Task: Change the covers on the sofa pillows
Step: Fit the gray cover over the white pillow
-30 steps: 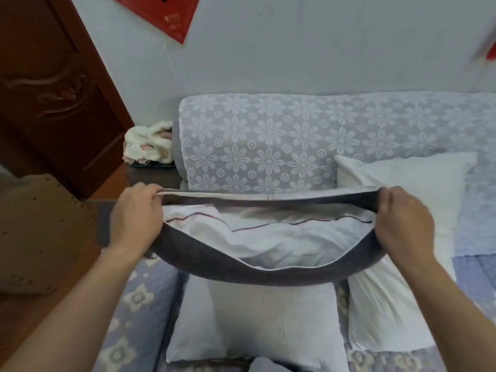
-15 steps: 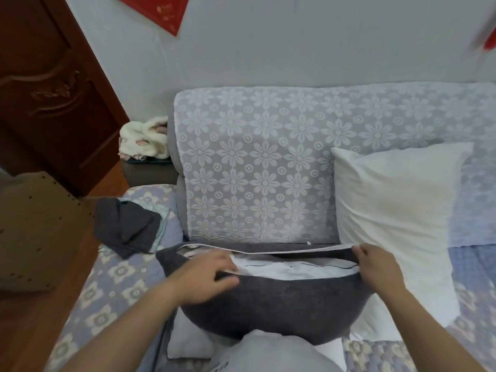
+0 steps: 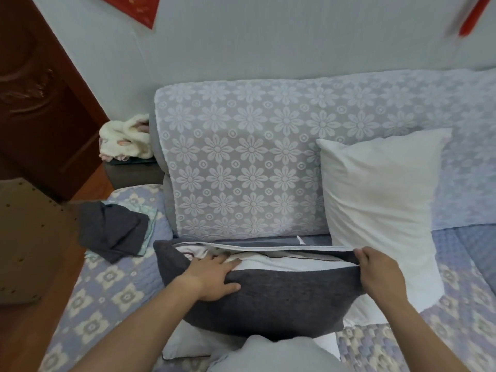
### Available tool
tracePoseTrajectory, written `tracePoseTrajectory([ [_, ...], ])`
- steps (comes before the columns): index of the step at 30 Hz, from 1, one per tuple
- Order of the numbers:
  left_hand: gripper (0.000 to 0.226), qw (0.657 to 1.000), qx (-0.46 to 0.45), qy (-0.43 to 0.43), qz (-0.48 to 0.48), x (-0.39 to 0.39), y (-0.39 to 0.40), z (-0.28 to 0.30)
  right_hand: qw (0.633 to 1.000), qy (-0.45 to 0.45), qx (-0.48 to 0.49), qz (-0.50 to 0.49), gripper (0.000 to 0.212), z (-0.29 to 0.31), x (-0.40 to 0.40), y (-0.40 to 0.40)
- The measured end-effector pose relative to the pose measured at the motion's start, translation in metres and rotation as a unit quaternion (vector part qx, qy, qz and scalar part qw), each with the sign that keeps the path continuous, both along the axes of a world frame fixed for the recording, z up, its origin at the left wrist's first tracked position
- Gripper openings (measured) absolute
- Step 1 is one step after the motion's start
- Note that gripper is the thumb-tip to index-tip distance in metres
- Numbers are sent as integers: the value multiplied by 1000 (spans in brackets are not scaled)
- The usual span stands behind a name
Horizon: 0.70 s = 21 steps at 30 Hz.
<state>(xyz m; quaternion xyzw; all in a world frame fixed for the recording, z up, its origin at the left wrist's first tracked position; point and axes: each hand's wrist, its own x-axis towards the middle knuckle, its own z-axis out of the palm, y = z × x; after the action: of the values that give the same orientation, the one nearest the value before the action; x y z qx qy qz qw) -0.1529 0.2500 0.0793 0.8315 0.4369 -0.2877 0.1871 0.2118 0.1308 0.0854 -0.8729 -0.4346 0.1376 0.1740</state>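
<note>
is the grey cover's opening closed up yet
No, the grey cover still gapes along its top edge, with the white pillow showing inside.

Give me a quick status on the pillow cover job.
Left hand flat, pressing the insert into the grey cover. Right hand pinching the cover's open edge. Opening not closed. Bare white pillow leaning alongside, not blocking.
</note>
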Motion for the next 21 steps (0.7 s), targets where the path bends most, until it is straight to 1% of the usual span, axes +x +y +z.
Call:
tracePoseTrajectory([
  [3,70,993,5,-118,13,-2,-1,11,998,-46,8,40,40,-8,9,-1],
  [4,64,986,27,-159,27,-7,0,14,997,-57,4,44,38,-11,13,-2],
  [5,59,980,73,-182,37,-13,2,16,998,-60,-3,34,34,-14,16,-4],
  [6,55,976,125,-174,47,-22,4,14,998,-61,-13,15,29,-16,17,-7],
  [7,55,975,159,-138,66,-29,6,11,997,-71,-21,1,26,-18,17,-10],
  [8,57,979,158,-84,102,-37,7,10,996,-84,-28,-6,25,-20,13,-11],
  [10,65,981,93,14,169,-40,7,4,995,-95,-34,-1,25,-24,1,-9],
  [11,69,980,70,41,184,-39,6,2,996,-89,-30,7,25,-25,-7,-6],
  [13,73,980,66,51,179,-33,6,2,998,-57,-7,18,26,-22,-15,2],
  [15,70,984,84,6,155,-34,8,8,999,-22,17,43,27,-16,-10,4],
  [18,48,982,127,-101,92,-46,2,15,996,52,33,65,25,-1,6,-13],
  [20,27,976,159,-131,77,-51,-3,14,991,110,31,72,21,5,13,-29],
  [21,23,975,162,-130,83,-52,-6,15,988,133,26,78,20,6,15,-37],
])
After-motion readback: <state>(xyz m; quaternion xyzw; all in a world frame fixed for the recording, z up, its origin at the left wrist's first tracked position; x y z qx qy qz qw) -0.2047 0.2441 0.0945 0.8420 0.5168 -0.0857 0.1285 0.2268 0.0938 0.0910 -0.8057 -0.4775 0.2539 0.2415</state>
